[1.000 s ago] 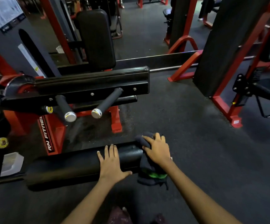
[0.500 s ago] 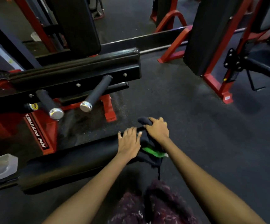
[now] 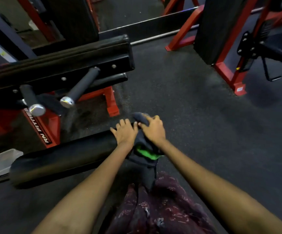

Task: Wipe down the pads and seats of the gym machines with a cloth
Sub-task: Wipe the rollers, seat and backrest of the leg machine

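My left hand (image 3: 125,133) lies flat, fingers spread, on the roller pad (image 3: 65,157) at frame center; my right hand (image 3: 153,130) beside it presses the dark cloth (image 3: 142,144) over the pad's end, fingers loosely curled.

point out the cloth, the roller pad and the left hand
cloth (image 3: 141,117), head view, dark far end beside the right fingers
roller pad (image 3: 60,159), head view, middle of its top
left hand (image 3: 125,135), head view, back of hand

Dark rubber floor (image 3: 187,102). Two black handles (image 3: 82,86) with chrome end caps jut from red frame (image 3: 49,125) lettered in white. Clear plastic tub (image 3: 0,162) at left edge. Red upright (image 3: 228,71) at right.
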